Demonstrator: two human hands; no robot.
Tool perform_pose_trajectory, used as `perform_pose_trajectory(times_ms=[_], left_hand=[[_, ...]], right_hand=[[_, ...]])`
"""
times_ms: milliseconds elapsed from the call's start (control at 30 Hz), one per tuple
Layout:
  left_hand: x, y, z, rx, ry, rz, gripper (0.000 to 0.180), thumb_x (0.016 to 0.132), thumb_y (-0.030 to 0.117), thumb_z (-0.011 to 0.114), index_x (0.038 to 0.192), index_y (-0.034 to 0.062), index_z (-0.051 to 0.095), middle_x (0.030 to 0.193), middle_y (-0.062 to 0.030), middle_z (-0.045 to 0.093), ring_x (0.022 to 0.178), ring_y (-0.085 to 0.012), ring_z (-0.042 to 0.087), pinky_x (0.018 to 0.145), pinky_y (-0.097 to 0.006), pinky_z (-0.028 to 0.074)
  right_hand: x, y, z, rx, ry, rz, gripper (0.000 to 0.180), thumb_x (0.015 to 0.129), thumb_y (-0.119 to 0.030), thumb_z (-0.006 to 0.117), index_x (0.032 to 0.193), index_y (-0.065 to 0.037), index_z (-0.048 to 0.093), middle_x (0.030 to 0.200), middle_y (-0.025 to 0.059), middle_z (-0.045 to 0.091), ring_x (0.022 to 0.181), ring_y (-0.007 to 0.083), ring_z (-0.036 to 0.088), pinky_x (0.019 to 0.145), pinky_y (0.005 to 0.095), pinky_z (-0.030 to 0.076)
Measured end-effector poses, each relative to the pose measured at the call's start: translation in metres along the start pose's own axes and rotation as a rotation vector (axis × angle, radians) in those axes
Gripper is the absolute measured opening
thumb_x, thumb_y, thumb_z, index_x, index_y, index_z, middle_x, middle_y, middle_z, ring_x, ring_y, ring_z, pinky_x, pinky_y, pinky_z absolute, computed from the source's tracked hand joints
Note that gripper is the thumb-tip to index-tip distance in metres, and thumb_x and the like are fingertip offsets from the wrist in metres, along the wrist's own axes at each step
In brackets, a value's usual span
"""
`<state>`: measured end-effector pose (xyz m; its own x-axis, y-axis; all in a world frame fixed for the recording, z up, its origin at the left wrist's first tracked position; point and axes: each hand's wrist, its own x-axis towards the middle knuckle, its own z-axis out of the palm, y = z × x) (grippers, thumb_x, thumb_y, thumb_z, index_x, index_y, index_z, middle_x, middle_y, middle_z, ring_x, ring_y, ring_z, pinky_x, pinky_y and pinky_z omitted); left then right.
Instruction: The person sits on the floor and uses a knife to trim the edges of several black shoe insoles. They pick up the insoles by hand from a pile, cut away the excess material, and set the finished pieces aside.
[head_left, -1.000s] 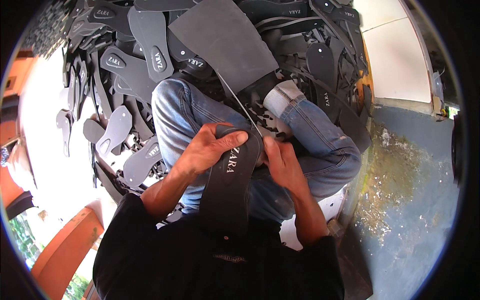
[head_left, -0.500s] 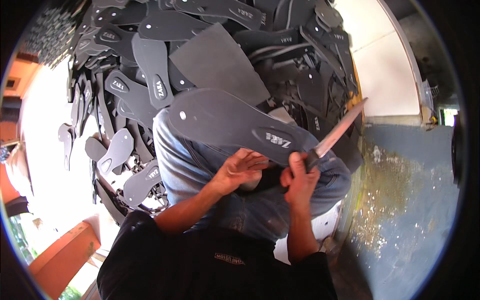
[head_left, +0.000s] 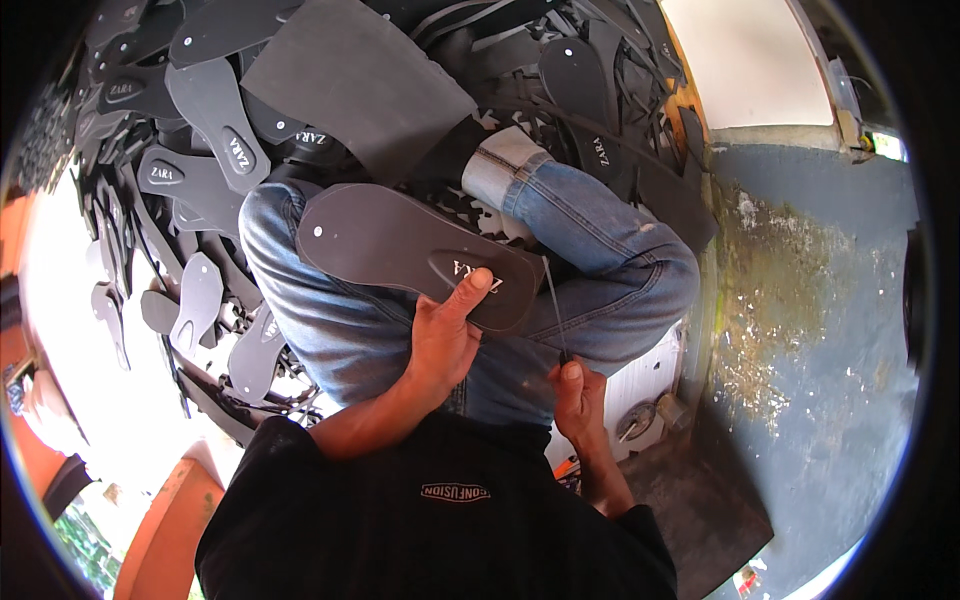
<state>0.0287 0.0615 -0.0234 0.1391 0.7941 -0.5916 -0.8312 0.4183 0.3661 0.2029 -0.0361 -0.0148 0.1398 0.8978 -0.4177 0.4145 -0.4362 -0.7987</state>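
A dark grey shoe sole point(head_left: 385, 240) lies slanted above my lap, its heel end toward the right. My left hand point(head_left: 447, 335) grips the near edge of that heel end, thumb pressed on the raised pad. In my right hand point(head_left: 580, 395) is a knife point(head_left: 556, 305), held by its dark handle. The thin blade points away from me, seen nearly edge-on, and its tip is at the right end of the sole. Whether the blade touches the sole I cannot tell.
Several similar soles point(head_left: 215, 120) are heaped beyond my knees, with a plain dark sheet point(head_left: 365, 80) on top. My crossed legs in jeans point(head_left: 620, 270) lie under the work. A stained blue-grey surface point(head_left: 800, 290) is at the right, and a dark block point(head_left: 700, 510) sits near my right elbow.
My left hand has closed on the sole's heel end, thumb on top. The knife has dropped from the upper right to beside the sole's end. The view has shifted.
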Motion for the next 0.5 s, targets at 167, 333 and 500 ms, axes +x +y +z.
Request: perform_pose_trajectory(times_ms=[167,333,500], left_hand=[[0.000,0.001,-0.011,0.041,-0.066,0.004,0.030,0.086,0.012,0.060,0.113,0.0061,0.050,0.106,-0.0062,0.058,0.097,-0.0178,0.059,0.083,-0.032,0.050],[-0.004,0.002,-0.018,0.044,-0.090,-0.002,0.029,0.085,0.011,0.060,0.112,0.0048,0.050,0.105,-0.0069,0.059,0.096,-0.0178,0.059,0.083,-0.032,0.050],[-0.005,0.004,-0.021,0.025,-0.099,-0.010,0.029,0.085,0.011,0.061,0.111,0.0034,0.051,0.103,-0.0071,0.059,0.093,-0.0178,0.060,0.081,-0.031,0.050]], right_hand=[[-0.009,-0.001,0.007,-0.054,0.009,0.051,0.058,0.093,-0.048,0.037,0.069,0.002,0.052,0.053,0.0133,0.048,0.051,0.0182,0.047,0.049,0.0343,0.037],[-0.014,-0.005,0.006,-0.049,0.018,0.032,0.056,0.093,-0.048,0.037,0.070,0.002,0.051,0.052,0.0146,0.046,0.049,0.0195,0.047,0.047,0.0357,0.036],[-0.015,-0.004,-0.002,-0.138,-0.038,0.072,0.056,0.093,-0.048,0.037,0.070,0.001,0.051,0.052,0.0153,0.046,0.048,0.0213,0.048,0.046,0.0363,0.035]])
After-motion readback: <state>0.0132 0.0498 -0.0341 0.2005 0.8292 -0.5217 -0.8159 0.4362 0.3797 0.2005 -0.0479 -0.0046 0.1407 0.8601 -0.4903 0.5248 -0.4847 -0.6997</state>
